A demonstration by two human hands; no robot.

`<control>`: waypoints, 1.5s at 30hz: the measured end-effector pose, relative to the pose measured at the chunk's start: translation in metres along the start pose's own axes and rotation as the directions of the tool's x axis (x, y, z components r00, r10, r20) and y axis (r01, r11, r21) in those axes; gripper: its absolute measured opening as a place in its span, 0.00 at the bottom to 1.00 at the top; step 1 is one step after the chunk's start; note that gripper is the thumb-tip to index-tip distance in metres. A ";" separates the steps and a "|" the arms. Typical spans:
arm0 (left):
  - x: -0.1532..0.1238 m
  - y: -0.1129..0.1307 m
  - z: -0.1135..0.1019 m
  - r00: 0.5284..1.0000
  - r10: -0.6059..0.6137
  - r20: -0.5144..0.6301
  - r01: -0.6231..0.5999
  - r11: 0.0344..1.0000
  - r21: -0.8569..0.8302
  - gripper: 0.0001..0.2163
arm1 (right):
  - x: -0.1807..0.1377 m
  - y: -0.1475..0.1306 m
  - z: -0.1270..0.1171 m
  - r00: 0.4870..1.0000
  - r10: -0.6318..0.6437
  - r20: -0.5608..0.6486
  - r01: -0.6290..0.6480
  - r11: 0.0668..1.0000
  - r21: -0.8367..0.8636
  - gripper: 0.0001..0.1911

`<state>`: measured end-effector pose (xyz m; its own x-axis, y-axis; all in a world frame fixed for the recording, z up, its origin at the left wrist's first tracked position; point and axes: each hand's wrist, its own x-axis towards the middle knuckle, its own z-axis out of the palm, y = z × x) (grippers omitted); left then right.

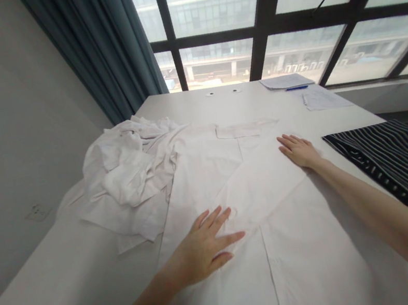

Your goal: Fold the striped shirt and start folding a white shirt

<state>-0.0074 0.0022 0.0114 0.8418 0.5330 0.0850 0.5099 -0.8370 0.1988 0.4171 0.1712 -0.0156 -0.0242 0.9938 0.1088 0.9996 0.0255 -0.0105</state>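
Observation:
A white garment (214,166), which looks like a shirt or coat, lies spread on the white table, its collar band (241,130) at the far end. One sleeve is folded diagonally across its front. My left hand (207,246) rests on the lower end of that sleeve with its fingers spread. Farther off to the right, my right hand (298,150) lies flat near the garment's shoulder, fingers stretched out. Neither hand grips anything. A crumpled heap of white cloth (126,161) sits to the left of the garment, touching its edge.
Black cloth with white stripes (406,159) lies at the table's right edge. Papers (286,81) and a blue pen (296,88) are at the far right of the table (180,105). A grey wall (6,129), a blue curtain (109,43) and windows stand beyond.

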 end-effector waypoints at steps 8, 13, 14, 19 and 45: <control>0.001 0.001 -0.003 1.000 0.002 0.009 -0.002 1.000 0.010 0.24 | -0.025 -0.047 -0.010 0.958 -0.202 -0.205 0.218 0.974 0.056 0.24; 0.000 0.000 -0.002 1.000 0.003 0.006 -0.004 1.000 0.018 0.23 | -0.061 -0.102 -0.013 0.860 -0.498 -0.110 0.510 0.842 0.178 0.24; 0.000 0.000 -0.001 1.000 0.004 0.005 -0.004 1.000 0.018 0.23 | -0.064 -0.107 -0.013 0.873 -0.478 -0.092 0.487 0.856 0.171 0.25; 0.000 0.000 0.000 1.000 0.005 -0.003 -0.004 1.000 0.018 0.24 | -0.049 -0.096 -0.008 0.964 -0.264 -0.021 0.264 0.959 0.102 0.28; -0.001 0.003 -0.006 1.000 -0.006 -0.025 0.006 1.000 -0.002 0.25 | 0.067 -0.019 0.017 0.982 0.190 0.023 -0.191 0.981 0.045 0.35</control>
<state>-0.0079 0.0000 0.0181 0.8339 0.5412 0.1084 0.5146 -0.8334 0.2017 0.3966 0.2388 -0.0255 0.1658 0.9828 0.0819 0.9843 -0.1597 -0.0758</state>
